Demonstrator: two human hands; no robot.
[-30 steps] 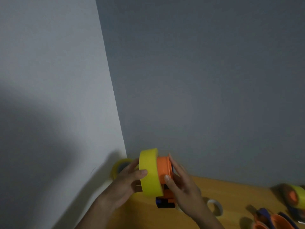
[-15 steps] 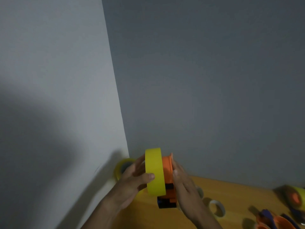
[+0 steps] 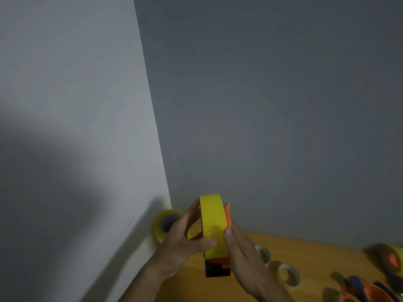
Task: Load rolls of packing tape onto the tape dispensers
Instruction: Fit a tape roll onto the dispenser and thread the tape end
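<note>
The left hand (image 3: 185, 243) is gripping the yellow tape roll (image 3: 213, 225), seating it on the orange dispenser (image 3: 220, 263). At 3 o'clock, the right hand (image 3: 244, 256) is bracing the dispenser, thumb pressing the roll.

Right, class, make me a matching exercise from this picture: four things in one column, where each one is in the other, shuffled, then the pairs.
Things:
1. yellow tape roll
2. clear tape roll
3. empty cores
4. left hand

Places:
A. lying on the wooden table
B. gripping the yellow roll
C. on the orange dispenser
D. in the wall corner

Pairs: 1-C, 2-D, 3-A, 4-B
</note>
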